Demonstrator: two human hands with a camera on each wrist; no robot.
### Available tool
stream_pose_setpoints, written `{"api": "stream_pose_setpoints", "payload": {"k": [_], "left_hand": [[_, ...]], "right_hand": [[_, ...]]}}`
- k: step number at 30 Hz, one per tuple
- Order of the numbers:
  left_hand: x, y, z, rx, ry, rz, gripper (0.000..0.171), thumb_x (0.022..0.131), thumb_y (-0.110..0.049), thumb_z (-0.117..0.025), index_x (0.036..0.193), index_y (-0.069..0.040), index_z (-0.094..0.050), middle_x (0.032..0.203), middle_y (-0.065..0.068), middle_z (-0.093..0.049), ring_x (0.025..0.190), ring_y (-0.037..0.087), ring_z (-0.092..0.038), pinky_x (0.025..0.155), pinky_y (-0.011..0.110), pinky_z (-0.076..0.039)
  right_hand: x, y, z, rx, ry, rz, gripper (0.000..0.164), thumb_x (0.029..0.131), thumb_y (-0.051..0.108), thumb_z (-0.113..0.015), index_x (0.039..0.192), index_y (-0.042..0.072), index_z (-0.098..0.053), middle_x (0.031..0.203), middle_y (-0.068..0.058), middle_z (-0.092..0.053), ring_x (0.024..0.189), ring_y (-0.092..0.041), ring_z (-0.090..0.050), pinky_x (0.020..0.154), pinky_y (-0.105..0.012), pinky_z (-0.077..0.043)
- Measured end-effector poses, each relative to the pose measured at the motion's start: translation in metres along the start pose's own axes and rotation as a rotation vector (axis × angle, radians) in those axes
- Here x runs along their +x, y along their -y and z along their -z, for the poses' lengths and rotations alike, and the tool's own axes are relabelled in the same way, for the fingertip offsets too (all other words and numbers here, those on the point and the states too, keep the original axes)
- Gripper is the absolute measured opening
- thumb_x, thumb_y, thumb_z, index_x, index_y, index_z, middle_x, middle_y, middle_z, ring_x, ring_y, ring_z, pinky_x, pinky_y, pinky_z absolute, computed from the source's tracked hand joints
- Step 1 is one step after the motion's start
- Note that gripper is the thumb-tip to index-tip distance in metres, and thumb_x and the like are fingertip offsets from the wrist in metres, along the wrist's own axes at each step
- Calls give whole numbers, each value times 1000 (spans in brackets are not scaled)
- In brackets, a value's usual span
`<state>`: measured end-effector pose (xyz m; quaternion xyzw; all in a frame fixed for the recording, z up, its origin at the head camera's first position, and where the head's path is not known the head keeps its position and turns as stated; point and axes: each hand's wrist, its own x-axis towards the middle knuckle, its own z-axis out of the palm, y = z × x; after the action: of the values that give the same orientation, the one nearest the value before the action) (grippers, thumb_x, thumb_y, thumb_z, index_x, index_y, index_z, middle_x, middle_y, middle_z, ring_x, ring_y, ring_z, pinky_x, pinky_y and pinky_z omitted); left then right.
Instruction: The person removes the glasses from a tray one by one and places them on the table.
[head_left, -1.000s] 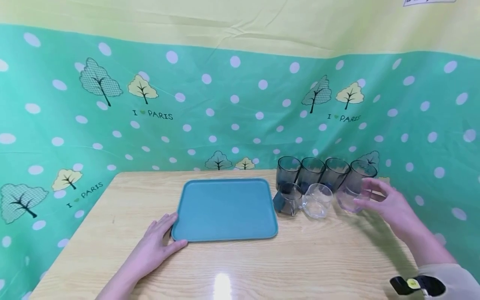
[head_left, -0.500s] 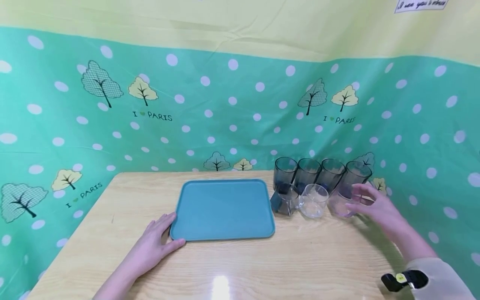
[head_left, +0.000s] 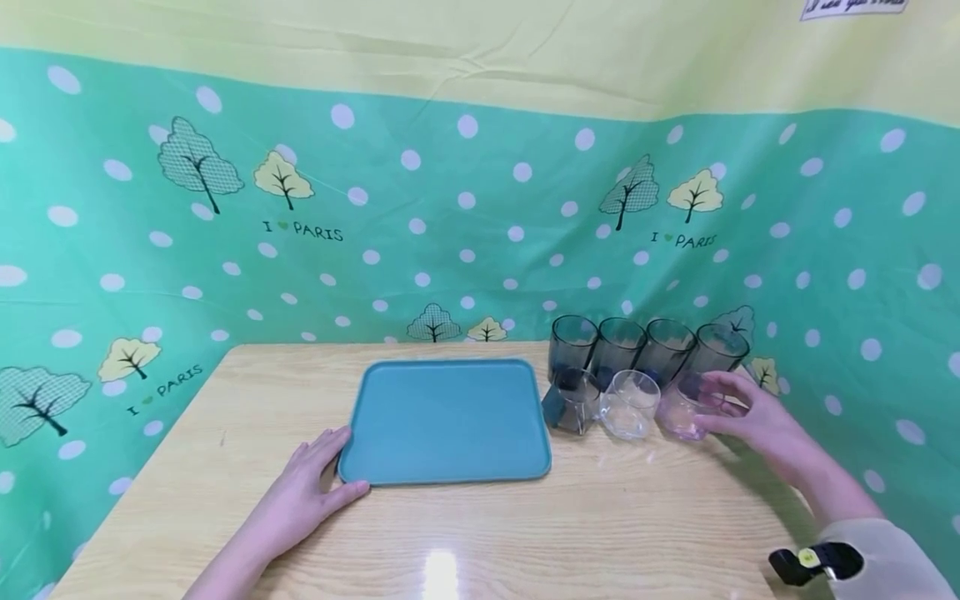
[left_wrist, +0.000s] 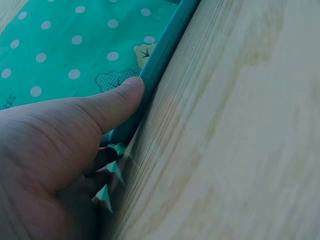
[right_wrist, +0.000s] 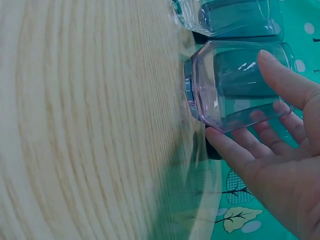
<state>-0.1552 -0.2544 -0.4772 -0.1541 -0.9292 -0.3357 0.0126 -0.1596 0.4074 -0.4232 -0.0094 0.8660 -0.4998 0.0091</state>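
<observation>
My right hand [head_left: 753, 417] is at a clear, pink-tinted glass [head_left: 681, 408], the rightmost of the front row. In the right wrist view its thumb lies across the near side of the upright pink-tinted glass [right_wrist: 240, 85], and the fingers curve round the other side. My left hand [head_left: 300, 496] rests at the near left corner of a blue rectangular tray [head_left: 450, 421]. Its thumb touches the tray's front edge and its fingers lie along the left edge. In the left wrist view the thumb tip meets the tray rim [left_wrist: 160, 60].
A clear round glass [head_left: 630, 406] and a clear angular glass [head_left: 577, 404] stand left of the pink-tinted one. Behind them several dark grey glasses [head_left: 621, 346] form a row. Wooden table [head_left: 562, 533] underneath; a green dotted cloth [head_left: 465, 225] hangs behind.
The pink-tinted glass has come down and slightly left, beside the clear round glass, with my right hand still around it. My left hand stays at the tray corner.
</observation>
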Motion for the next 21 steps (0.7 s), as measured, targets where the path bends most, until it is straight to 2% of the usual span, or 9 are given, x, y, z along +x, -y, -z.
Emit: {"api": "stream_pose_setpoints", "payload": {"k": [5, 14, 21], "left_hand": [[-2, 4, -2, -13, 9, 16, 96, 97, -51, -84, 163, 7, -46, 165, 29, -48, 160, 53, -30, 129, 71, -19], [-2, 6, 0, -11, -18, -10, 94, 97, -52, -84, 161, 7, -48, 164, 29, -50, 159, 53, -32, 129, 71, -20], [1, 4, -2, -12, -15, -15, 93, 97, -49, -85, 162, 6, -48, 164, 28, -51, 160, 52, -32, 129, 71, -20]], "right_hand": [[0, 0, -1, 19, 27, -9, 88, 99, 12, -85, 167, -4, -31, 164, -33, -43, 122, 9, -60, 97, -16, -56], [0, 1, -2, 48, 56, 22, 88, 101, 10, -81, 168, -6, -26, 165, -37, -39, 121, 5, -64, 99, -17, -55], [-3, 0, 2, -9, 34, 14, 87, 102, 12, -81, 169, -3, -28, 164, -34, -43, 124, 10, -57, 97, -14, -53]]}}
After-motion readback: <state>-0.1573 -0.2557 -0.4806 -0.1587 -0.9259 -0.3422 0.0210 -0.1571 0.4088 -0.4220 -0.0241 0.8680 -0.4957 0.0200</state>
